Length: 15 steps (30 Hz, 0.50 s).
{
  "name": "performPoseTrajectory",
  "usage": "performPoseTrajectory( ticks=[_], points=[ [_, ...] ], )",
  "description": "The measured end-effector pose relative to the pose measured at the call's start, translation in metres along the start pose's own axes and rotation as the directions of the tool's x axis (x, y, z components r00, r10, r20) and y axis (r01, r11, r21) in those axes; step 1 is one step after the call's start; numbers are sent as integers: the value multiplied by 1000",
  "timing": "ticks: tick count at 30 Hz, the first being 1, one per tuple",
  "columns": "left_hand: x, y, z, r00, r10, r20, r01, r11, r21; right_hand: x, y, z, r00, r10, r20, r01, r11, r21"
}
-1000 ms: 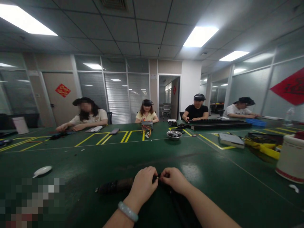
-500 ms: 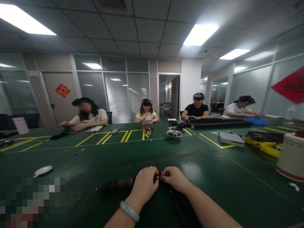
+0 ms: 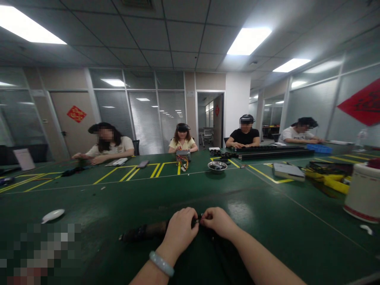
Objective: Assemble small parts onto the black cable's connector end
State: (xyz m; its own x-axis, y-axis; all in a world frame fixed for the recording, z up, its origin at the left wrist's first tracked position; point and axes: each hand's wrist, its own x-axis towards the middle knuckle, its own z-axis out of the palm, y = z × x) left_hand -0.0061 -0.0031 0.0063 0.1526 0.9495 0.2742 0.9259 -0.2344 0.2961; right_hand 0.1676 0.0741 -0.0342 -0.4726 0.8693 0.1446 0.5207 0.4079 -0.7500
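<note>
Cable [image 3: 148,230], dark and thick, lay on the green table [image 3: 267,213] just in front of the person, its free end running off to the left. The left hand [image 3: 179,231] was closed around the cable's near end, and the right hand [image 3: 218,221] met it there, fingertips pinched together on a small part at that end; what the part was could not be told. A pale bracelet [image 3: 161,264] sat on the left wrist. Left of the cable lay a white spoon-shaped piece [image 3: 52,215]. Well beyond the cable stood a metal bowl [image 3: 217,166], and far to its right a white tub [image 3: 362,192] beside yellow parts [image 3: 332,180]. Four other people sat at the table's far side. Such fine work at a cable end likely went best with the left hand holding firm and the right moving only in small, steady turns.
</note>
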Motion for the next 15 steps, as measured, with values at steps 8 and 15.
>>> performPoseTrajectory(
  ticks=[8,15],
  points=[
    [0,1,-3,999,33,26,-33,999,-23,-2,-5,-2,999,31,16,-31,1000,5],
    [-2,0,-8,999,-34,41,35,999,-42,-2,-6,-3,999,44,24,-44,999,7]
  ],
)
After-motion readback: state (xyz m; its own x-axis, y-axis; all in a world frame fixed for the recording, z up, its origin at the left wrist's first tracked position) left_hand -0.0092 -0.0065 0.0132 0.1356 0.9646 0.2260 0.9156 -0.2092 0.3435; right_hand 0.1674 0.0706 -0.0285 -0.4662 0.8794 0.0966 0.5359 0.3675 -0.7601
